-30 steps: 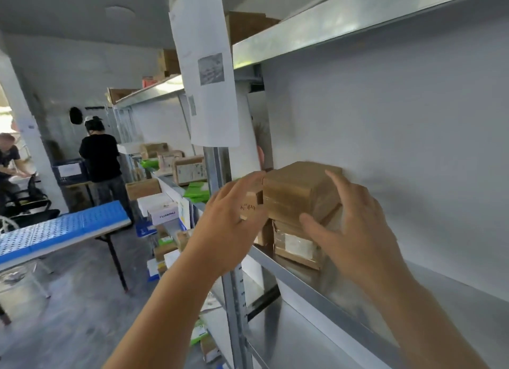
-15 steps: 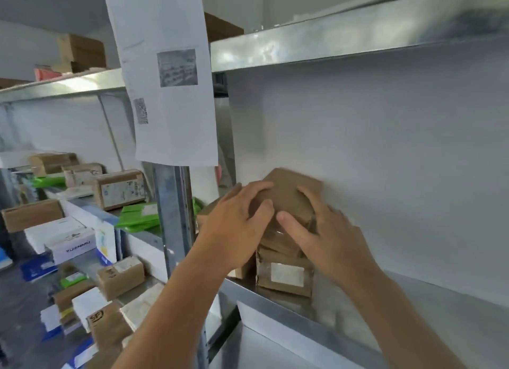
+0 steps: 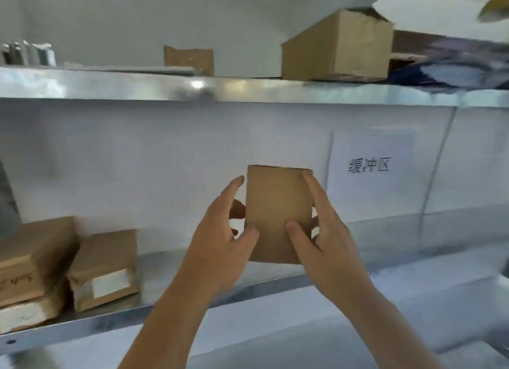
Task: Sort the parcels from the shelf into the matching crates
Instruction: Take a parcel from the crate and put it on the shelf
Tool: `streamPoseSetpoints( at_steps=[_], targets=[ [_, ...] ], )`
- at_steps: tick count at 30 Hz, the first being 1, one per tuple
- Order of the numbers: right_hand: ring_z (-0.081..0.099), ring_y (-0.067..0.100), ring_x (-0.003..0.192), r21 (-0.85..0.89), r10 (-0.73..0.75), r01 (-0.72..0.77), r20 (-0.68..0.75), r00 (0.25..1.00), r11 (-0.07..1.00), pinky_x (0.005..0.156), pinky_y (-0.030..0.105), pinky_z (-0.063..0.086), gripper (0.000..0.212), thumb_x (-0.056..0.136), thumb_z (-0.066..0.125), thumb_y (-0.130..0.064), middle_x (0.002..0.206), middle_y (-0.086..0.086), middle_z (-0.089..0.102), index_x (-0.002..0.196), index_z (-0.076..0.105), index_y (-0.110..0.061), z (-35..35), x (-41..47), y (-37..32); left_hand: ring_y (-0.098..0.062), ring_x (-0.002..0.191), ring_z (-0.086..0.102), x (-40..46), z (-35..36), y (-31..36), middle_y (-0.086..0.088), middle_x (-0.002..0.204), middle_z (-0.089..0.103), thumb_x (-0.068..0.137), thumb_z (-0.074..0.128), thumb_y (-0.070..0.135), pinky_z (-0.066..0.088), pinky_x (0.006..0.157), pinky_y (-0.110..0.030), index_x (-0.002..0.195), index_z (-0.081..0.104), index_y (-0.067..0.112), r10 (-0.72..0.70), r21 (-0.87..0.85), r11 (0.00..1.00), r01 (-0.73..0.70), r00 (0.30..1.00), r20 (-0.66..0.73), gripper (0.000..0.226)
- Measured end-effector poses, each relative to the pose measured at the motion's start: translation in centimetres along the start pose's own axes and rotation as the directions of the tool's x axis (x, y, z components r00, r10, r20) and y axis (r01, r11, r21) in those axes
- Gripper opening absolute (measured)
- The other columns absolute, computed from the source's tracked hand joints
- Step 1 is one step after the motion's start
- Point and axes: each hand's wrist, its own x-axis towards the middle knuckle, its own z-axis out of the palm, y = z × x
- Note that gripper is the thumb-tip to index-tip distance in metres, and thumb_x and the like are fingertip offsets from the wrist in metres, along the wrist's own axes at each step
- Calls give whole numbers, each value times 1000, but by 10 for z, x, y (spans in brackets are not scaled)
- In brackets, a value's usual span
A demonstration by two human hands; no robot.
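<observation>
Head view takes in a shiny metal shelf (image 3: pixel 275 93) against a smooth white wall, a paper sign (image 3: pixel 369 170) to the right. On the upper level sits a big rough-edged carton (image 3: pixel 336 49); far left on the lower level lie stacked brown parcels (image 3: pixel 104 266) with white labels. Held up in front of the wall is a small flat cardboard parcel (image 3: pixel 278 211), plain, matte and rectangular. Left hand (image 3: pixel 220 247) and right hand (image 3: pixel 327 236) each clasp one long edge, thumbs on its face. It looks light and stiff; gripping the side edges seems sound.

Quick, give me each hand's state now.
Left hand: closed on the small cardboard parcel.
Right hand: closed on the same parcel.
</observation>
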Motion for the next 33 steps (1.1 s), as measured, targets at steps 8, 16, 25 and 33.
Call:
streamPoseSetpoints(
  at_steps=[8, 16, 25, 33],
  targets=[
    [56, -9, 104, -75, 114, -132, -208, 972, 988, 68, 16, 57, 90, 101, 57, -27, 125, -36, 36, 153, -6, -66, -173, -43, 88, 6, 98, 64, 4, 166, 103, 27, 115, 56, 103, 59, 18, 51, 63, -7, 126, 33, 68, 80, -225, 974, -23, 967, 244, 61],
    [61, 11, 117, 138, 184, -138, -409, 894, 981, 88, 38, 62, 49, 99, 55, -51, 137, -16, 51, 144, 39, -56, -380, -98, 195, -16, 104, 76, -3, 368, 246, 6, 110, 76, 112, 38, 27, 59, 102, -46, 114, 57, 41, 87, -439, 886, 152, 875, 477, 24],
    [64, 6, 105, 25, 120, -128, -575, 809, 991, 79, 23, 58, 51, 103, 59, -5, 114, -13, 59, 134, 39, -40, -553, -150, 267, -3, 107, 69, -29, 545, 366, 18, 121, 63, 94, 47, 68, 61, 89, -35, 112, 53, 40, 286, -577, 810, 105, 788, 546, 34],
    [55, -4, 125, -96, 223, -336, -576, 787, 937, 104, 17, 50, 65, 96, 63, 0, 136, -8, 53, 152, 47, -29, -621, -173, 331, -18, 117, 67, -25, 659, 400, 5, 128, 67, 102, 44, 60, 64, 89, -41, 122, 55, 35, 356, -673, 710, 206, 720, 596, 34]
  ],
)
